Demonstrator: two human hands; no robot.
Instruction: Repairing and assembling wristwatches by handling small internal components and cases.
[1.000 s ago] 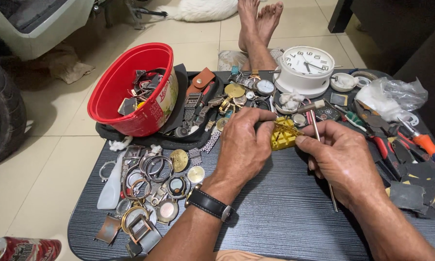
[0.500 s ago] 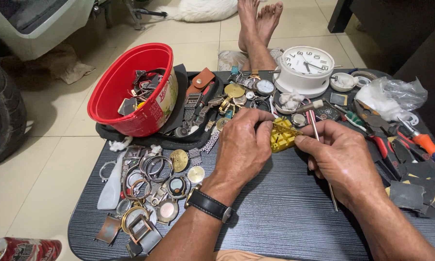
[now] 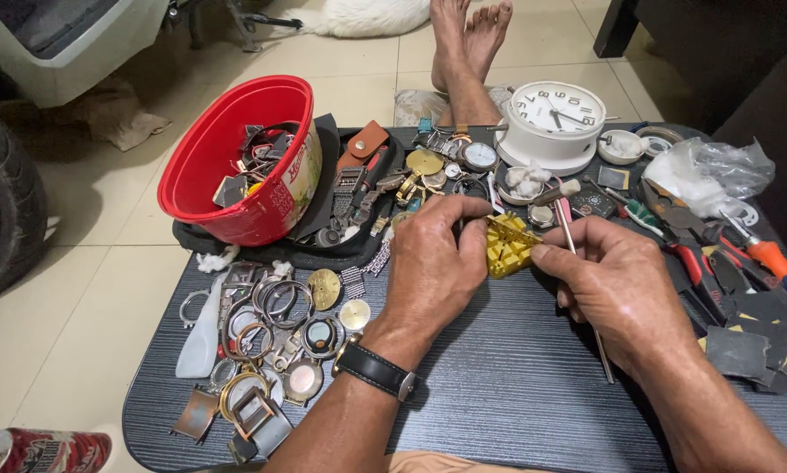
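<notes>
My left hand [image 3: 435, 263], with a black wristwatch [image 3: 374, 370] on its wrist, pinches the left side of a small yellow plastic holder block [image 3: 507, 245] that rests on the dark table [image 3: 507, 394]. My right hand [image 3: 617, 285] touches the block's right side with the thumb and grips a thin metal rod tool [image 3: 582, 289] that runs slanting through the fingers, its upper end above the block and its lower end toward the table front. What sits in the block is hidden by my fingers.
A red bowl [image 3: 245, 162] of watch parts stands at the back left. Several watch cases, rings and dials [image 3: 271, 342] lie at the front left. A white clock [image 3: 555, 123], pliers and screwdrivers [image 3: 735, 254], a plastic bag [image 3: 704, 171] and bare feet [image 3: 468, 44] lie beyond.
Both hands stay at the yellow block. They shift only slightly.
</notes>
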